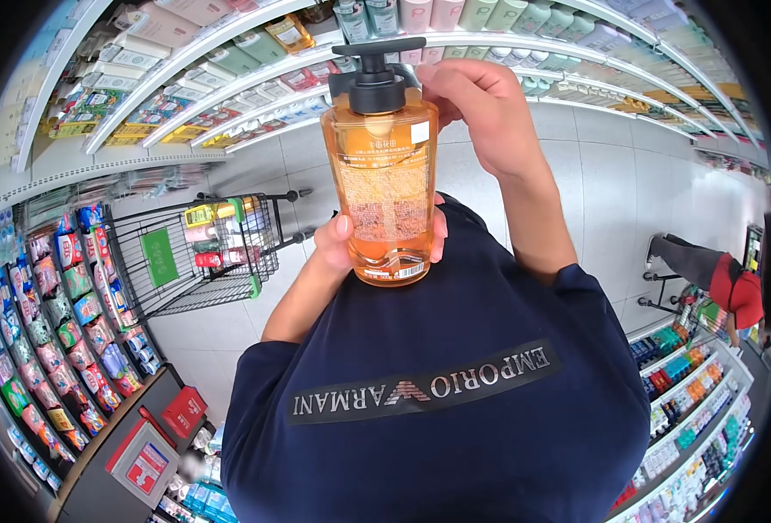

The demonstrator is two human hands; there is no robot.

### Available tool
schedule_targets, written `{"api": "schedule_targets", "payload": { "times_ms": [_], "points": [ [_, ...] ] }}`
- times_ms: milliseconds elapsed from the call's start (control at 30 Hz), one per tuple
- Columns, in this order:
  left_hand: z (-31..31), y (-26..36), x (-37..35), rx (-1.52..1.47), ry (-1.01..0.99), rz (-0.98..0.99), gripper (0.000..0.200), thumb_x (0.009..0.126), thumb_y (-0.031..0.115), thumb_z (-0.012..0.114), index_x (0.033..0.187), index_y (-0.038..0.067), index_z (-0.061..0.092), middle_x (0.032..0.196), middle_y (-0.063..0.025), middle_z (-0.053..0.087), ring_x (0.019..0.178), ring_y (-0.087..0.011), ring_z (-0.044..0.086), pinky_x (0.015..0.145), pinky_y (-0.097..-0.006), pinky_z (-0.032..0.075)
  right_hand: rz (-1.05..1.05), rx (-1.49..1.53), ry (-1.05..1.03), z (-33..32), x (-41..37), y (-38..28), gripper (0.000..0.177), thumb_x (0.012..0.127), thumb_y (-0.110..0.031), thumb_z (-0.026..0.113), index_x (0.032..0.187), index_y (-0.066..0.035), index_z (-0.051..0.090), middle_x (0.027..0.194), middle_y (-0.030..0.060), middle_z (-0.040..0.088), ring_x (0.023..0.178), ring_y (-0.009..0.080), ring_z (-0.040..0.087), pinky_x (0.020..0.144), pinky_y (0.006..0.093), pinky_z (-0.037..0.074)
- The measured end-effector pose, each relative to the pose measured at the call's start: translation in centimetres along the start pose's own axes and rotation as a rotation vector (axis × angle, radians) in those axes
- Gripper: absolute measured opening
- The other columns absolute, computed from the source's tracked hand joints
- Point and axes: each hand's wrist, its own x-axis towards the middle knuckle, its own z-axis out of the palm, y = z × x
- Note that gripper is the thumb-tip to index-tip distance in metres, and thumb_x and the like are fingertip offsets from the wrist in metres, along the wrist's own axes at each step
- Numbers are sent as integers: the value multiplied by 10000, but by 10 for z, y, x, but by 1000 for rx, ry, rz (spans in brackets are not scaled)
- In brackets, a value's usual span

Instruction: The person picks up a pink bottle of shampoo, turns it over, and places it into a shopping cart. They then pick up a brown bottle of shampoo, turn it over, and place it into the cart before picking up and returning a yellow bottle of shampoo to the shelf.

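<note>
A clear amber pump bottle [384, 192] stands upright before my chest, with printed text and a barcode facing me. My left hand [337, 241] is closed round its lower part, thumb on the left side and a fingertip showing on the right. On top sits a black pump head [378, 87]. Behind the pump's neck a dark tag [409, 80] sticks out on both sides. At the tag's right edge, the thumb and fingers of my right hand [483, 103] are pinched together. The bottle hides part of the left hand.
Shelves of bottles [490, 17] curve across the top. A shopping cart [189, 253] with several packages stands at left, beside a rack of colourful packets [72, 322]. At right, a person in a red top [736, 292] is near another cart and stocked shelves [690, 418].
</note>
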Motion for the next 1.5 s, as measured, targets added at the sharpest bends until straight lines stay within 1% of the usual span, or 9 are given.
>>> {"api": "schedule_targets", "payload": {
  "times_ms": [133, 533, 767, 967, 1033, 1067, 1167, 1267, 1500],
  "points": [
    [5, -1, -1, 44, 64, -16, 973, 637, 610, 696, 1265, -73, 403, 1045, -232, 567, 885, -331, 612, 771, -409, 495, -8, 2, -3, -2, -1, 3, 217, 865, -208, 649, 763, -19, 676, 687, 9, 617, 577, 65, 555, 536, 217, 465],
    [5, -4, -1, 49, 44, -21, 940, 641, 604, 701, 1250, -54, 418, 1053, -224, 569, 895, -331, 611, 782, -410, 497, -54, 11, -4, -4, -3, 10, 154, 868, -155, 608, 918, -23, 669, 775, 14, 631, 629, 66, 568, 551, 219, 478],
    [6, -6, -3, 56, 43, -10, 941, 641, 603, 706, 1246, -57, 416, 1069, -223, 563, 898, -335, 610, 778, -415, 499, -31, 37, -22, -5, -4, 12, 146, 868, -152, 602, 898, -24, 665, 794, 17, 633, 634, 76, 577, 553, 219, 482],
    [12, -6, -2, 10, 63, 44, 921, 687, 570, 670, 1291, -66, 388, 1116, -229, 559, 921, -328, 616, 796, -397, 513, 20, 195, -45, 5, -14, 28, 322, 935, -292, 516, 1129, -49, 598, 909, 27, 632, 775, 76, 593, 605, 226, 495],
    [12, -6, 0, 49, 103, 65, 947, 709, 641, 624, 1285, -68, 375, 1064, -212, 537, 873, -346, 602, 770, -423, 502, 40, 346, -204, 12, -21, 36, 511, 943, -360, 467, 1311, -7, 432, 1117, 77, 597, 926, 135, 605, 752, 265, 496],
    [12, -7, 0, 45, 112, 72, 947, 709, 641, 624, 1285, -68, 375, 1064, -212, 537, 873, -346, 602, 770, -423, 502, 50, 349, -210, 14, -24, 37, 511, 943, -360, 467, 1311, -7, 432, 1117, 77, 597, 926, 135, 605, 752, 265, 496],
    [12, -5, 2, 137, 149, 111, 930, 736, 661, 575, 1303, -39, 345, 1075, -244, 512, 869, -368, 602, 740, -443, 529, 177, 146, -294, 15, -32, 39, 527, 912, -295, 535, 1327, 0, 398, 1141, 80, 581, 955, 120, 590, 783, 263, 508],
    [7, -9, 2, 50, 123, 152, 850, 773, 588, 549, 1298, -54, 363, 1094, -257, 549, 883, -367, 622, 772, -423, 526, 213, 110, -326, 16, -30, 33, 520, 875, -213, 589, 1314, -3, 407, 1129, 82, 585, 961, 125, 588, 787, 262, 508],
    [5, -13, 3, 14, 132, 199, 812, 819, 592, 486, 1299, -52, 369, 1099, -271, 551, 887, -381, 626, 768, -451, 533, 207, 101, -353, 15, -27, 37, 563, 813, -111, 651, 1308, -6, 405, 1131, 85, 584, 1009, 140, 575, 860, 292, 485]
  ]
}}
